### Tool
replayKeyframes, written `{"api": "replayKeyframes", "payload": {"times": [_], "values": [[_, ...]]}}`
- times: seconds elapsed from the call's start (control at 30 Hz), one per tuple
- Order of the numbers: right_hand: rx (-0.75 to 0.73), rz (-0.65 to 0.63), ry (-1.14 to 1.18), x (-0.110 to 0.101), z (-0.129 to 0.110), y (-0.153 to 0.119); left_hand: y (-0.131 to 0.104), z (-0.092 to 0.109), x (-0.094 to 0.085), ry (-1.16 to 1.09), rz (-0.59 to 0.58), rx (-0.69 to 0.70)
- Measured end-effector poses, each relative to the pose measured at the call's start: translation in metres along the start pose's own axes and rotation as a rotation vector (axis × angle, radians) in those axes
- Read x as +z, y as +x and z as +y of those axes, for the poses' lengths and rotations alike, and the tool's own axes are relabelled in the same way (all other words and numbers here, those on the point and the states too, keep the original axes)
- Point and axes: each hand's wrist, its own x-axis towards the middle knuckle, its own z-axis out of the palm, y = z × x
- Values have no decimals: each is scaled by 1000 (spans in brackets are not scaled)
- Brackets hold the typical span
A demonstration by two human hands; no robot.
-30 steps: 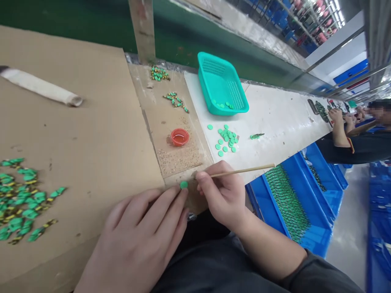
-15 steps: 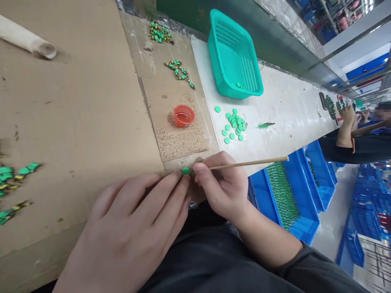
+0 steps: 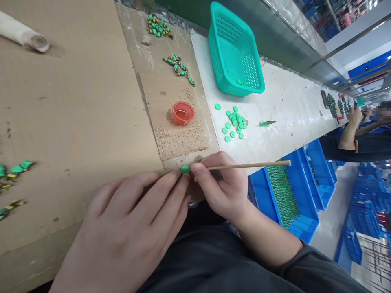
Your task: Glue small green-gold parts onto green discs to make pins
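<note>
A green disc (image 3: 185,169) is pinched at the fingertips of my left hand (image 3: 131,224), by the table's near edge. My right hand (image 3: 224,189) grips a thin wooden stick (image 3: 253,165), whose thick end points right; its other end is hidden by the fingers, close to the disc. Beyond the hands a small red cup (image 3: 182,113) with liquid stands on speckled cardboard (image 3: 180,140). Loose green discs (image 3: 235,119) lie in a group on the white surface to its right.
A teal basket (image 3: 236,53) stands behind the discs. Green and yellow pieces (image 3: 158,26) lie at the back, others (image 3: 20,167) at far left. A pale rod (image 3: 23,34) is upper left. Blue bins (image 3: 293,195) stand right; a person (image 3: 354,136) sits beyond.
The view has shifted slightly, so the table items at left sit a little further left and higher. Both hands keep nearly the same pose on the disc and the stick.
</note>
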Motion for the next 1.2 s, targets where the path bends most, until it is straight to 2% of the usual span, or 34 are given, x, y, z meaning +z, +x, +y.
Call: {"api": "replayKeyframes", "payload": {"times": [0.17,0.27,0.37,0.5,0.7,0.8,0.9,1.0,1.07,1.13,1.2], "values": [[82,141,151,5,7,-4,3,0,-1,10,2,21],[146,163,223,6,8,-5,8,-1,-2,12,9,36],[142,150,274,0,6,-6,16,-2,-5,7,23,63],[40,29,204,-16,8,-4,24,-3,-10,0,27,101],[-292,-288,-20,-26,27,12,26,-2,-6,-48,49,32],[-318,-331,-44,-23,31,15,27,3,-7,-88,42,4],[-315,-317,-85,-20,29,14,26,12,-13,-36,6,-20],[-337,-293,-64,-18,26,10,19,18,-27,3,-39,-94],[-346,-272,-54,-17,24,7,10,8,-43,30,-52,-194],[-348,-245,-41,-17,23,3,-2,-17,-67,83,-40,-347],[-340,-205,-21,-18,24,-1,-14,-55,-101,172,-9,-539]]}}
